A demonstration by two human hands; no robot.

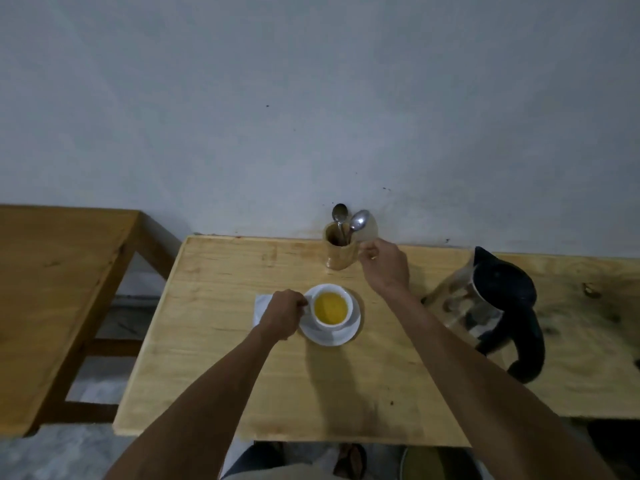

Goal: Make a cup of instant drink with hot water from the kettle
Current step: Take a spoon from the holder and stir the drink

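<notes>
A white cup (331, 308) of yellow drink stands on a white saucer (329, 336) in the middle of the wooden table (214, 358). My left hand (285, 315) is closed on the cup's handle at its left side. My right hand (384, 265) reaches to the right side of a wooden holder (339, 252) at the wall, with its fingers pinched. Two metal spoons (358, 221) stand in the holder. A pale blurred thing (371, 230) shows just above the fingertips; I cannot tell whether it is held. The glass kettle (485, 306) with black lid and handle stands to the right.
A white napkin (261, 304) lies under my left hand, left of the saucer. A second wooden table (52, 289) stands apart on the left, with a gap of floor between. The grey wall runs along the back edge. Feet show below the near edge.
</notes>
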